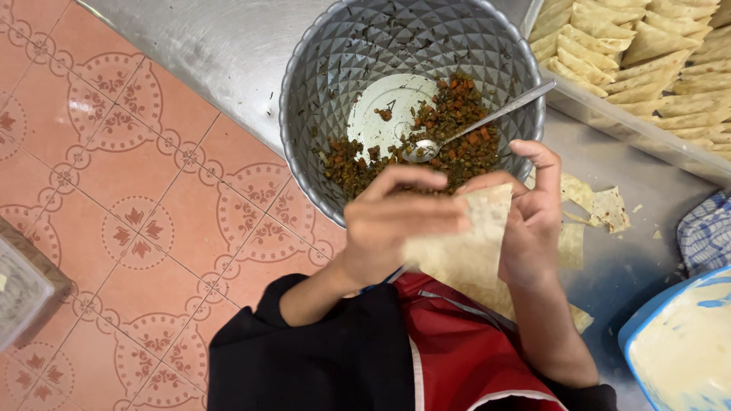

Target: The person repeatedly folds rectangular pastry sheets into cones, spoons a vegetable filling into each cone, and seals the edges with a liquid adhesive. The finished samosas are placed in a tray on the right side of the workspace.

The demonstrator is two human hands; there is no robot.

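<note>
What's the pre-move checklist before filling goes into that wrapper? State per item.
1. Wrapper held by both hands: ok. Left hand and right hand both grip it over the lap.
2. Wrapper shaped into an open pocket: cannot tell, the fingers hide the top edge.
3. Filling left in the bowl: ok, a layer covers the near half of the bottom.
4. Spoon within reach: ok, it lies in the bowl, handle resting on the rim to the right.
5. A hand free for the spoon: not ok, both are on the wrapper.
6. Room in the tray of folded pieces: cannot tell, it runs out of view.
</note>
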